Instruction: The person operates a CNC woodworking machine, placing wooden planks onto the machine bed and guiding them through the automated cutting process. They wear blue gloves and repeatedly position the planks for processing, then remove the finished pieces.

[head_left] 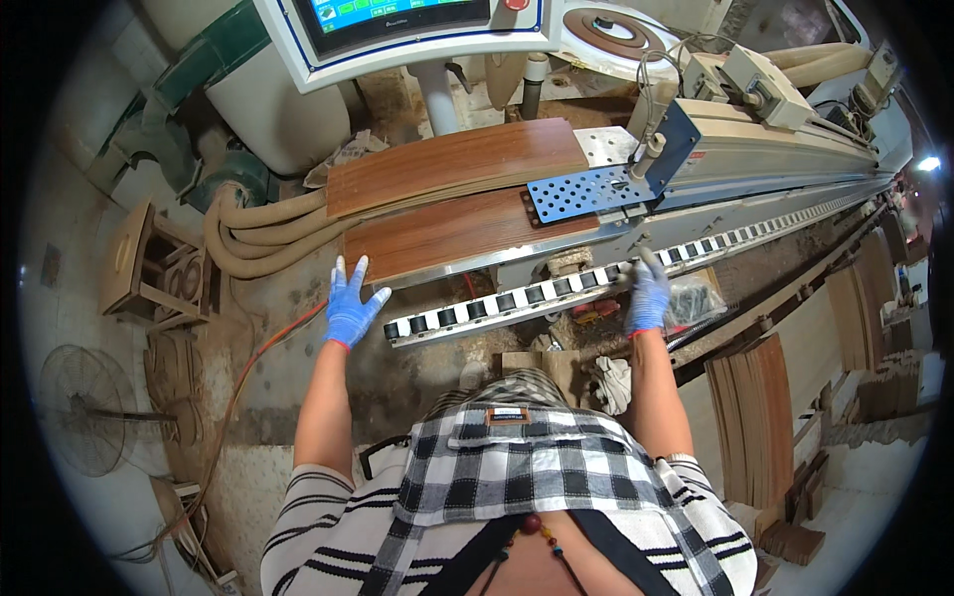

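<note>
My left hand (350, 306), in a blue glove with pale fingertips, has its fingers spread. It is by the near left corner of a reddish-brown wood-grain board (437, 236) on the machine bed and holds nothing; whether the fingertips touch the board is unclear. My right hand (650, 296), gloved alike, is over the roller rail (505, 300), a long strip of black rollers in a pale frame. Its fingers are blurred, and nothing shows in them. Behind the nearer board lies a stack of similar boards (447, 164). A blue perforated plate (586, 194) overhangs the boards' right ends.
A control panel (405, 48) with a lit screen stands beyond the boards. Thick hoses (268, 235) run at the left, near an orange cable (260, 350) and a standing fan (84, 409). On the right stand stacked boards (752, 422). A white cloth (610, 383) lies below my right hand.
</note>
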The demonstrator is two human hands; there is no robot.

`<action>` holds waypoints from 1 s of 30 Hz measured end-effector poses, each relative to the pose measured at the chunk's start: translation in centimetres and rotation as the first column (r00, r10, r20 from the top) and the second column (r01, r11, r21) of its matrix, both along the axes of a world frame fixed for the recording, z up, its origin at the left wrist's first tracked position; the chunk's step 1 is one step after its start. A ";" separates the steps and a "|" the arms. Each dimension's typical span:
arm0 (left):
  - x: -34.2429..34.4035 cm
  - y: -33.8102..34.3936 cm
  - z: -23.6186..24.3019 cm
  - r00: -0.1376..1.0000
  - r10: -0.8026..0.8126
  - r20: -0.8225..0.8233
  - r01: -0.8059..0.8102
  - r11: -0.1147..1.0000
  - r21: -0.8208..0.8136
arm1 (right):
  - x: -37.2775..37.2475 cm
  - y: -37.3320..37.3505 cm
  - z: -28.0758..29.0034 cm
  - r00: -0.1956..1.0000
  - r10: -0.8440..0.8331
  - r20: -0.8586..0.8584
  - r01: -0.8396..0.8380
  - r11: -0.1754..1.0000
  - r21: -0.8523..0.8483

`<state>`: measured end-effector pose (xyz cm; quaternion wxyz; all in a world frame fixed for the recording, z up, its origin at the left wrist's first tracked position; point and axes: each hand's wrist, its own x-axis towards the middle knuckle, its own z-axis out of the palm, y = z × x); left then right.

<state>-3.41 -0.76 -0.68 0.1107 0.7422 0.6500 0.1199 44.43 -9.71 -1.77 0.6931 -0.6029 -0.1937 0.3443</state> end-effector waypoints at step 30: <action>18.7 3.1 4.2 0.982 -0.138 -0.130 0.149 0.986 0.081 | 7.2 8.0 -2.1 0.738 -0.495 0.458 0.627 0.255 -0.736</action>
